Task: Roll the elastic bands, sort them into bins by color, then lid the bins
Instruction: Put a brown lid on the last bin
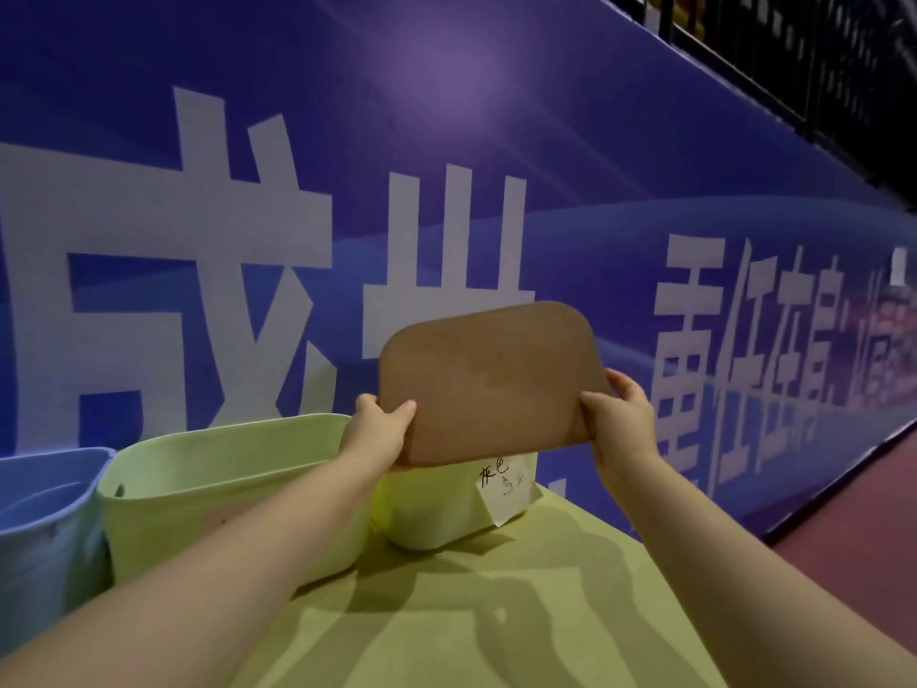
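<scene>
A flat brown rounded-rectangle lid (489,382) hangs tilted in the air above a pale green plastic bin with a handwritten paper label (436,508), its lower corners pinched by the left hand (379,432) and right hand (622,422), over a yellow-green tabletop (496,613).

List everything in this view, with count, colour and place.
lid: one, brown, held up above the labelled bin
labelled bin: one, pale green, on the table under the lid
paper label: one, white with handwriting, on the labelled bin's front
middle bin: one, pale green, left of the labelled bin, no lid
blue bin: one, blue, far left, no lid
table cloth: one, yellow-green, under the bins
banner: one, blue with white characters, behind the table
floor: red, at right
left hand: grips the lid's left edge
right hand: grips the lid's right edge
</scene>
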Motion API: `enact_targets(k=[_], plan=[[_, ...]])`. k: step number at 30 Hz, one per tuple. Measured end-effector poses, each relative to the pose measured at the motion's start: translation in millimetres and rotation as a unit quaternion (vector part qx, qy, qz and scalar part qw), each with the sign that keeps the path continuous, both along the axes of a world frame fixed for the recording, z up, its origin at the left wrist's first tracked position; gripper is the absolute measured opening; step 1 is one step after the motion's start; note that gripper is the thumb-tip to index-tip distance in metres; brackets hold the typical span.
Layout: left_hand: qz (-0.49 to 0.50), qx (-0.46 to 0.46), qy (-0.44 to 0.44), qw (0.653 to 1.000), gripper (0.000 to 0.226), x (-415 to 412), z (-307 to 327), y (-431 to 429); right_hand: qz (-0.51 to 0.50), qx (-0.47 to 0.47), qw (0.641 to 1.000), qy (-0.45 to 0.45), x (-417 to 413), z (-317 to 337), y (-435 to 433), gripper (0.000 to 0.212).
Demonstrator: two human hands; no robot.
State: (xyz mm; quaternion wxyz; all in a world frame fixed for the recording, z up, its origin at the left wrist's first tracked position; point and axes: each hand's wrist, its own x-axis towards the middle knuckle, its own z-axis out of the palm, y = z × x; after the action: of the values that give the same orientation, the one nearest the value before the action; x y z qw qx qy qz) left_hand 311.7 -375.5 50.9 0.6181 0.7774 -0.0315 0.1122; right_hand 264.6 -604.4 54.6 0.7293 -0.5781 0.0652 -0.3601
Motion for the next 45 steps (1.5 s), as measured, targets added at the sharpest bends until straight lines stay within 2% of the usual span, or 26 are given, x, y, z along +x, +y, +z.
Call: enact_targets(k=[4,7,9,14,22,31,36,45], plan=[[-0.034,0.021,0.045,0.998,0.057,-1.3,-5.0,-4.3,0.02,0.018,0.998,0.05,26.6,-7.2,-8.6,0.047],[-0.064,0.042,0.061,0.995,0.038,1.9,-6.1,-5.7,0.023,-0.007,0.996,0.082,42.1,-10.7,-9.7,0.046],[-0.056,0.052,0.064,0.995,0.035,3.4,-3.8,-7.8,0.013,-0.03,0.994,0.106,52.2,-11.6,-9.1,0.042],[0.011,0.148,0.01,0.989,0.044,6.8,-7.1,-13.3,-0.002,-0.062,0.989,0.133,69.7,-15.1,-3.0,0.04],[0.004,0.101,-0.04,0.994,0.043,-5.2,-14.4,-7.7,-0.005,-0.077,0.988,0.133,66.7,-36.4,-3.6,0.046],[-0.031,0.077,-0.044,0.996,0.042,-45.2,-20.4,-6.0,-0.067,-0.078,0.986,0.131,23.8,-47.5,-2.9,0.038],[-0.023,0.064,-0.034,0.997,0.044,-66.9,-21.5,-0.5,-0.07,-0.073,0.985,0.142,-10.7,-47.1,-2.4,0.034],[0.068,0.157,0.009,0.985,0.051,-84.9,-15.6,-2.6,-0.065,-0.09,0.97,0.215,-34.6,-34.1,-1.1,0.031]])
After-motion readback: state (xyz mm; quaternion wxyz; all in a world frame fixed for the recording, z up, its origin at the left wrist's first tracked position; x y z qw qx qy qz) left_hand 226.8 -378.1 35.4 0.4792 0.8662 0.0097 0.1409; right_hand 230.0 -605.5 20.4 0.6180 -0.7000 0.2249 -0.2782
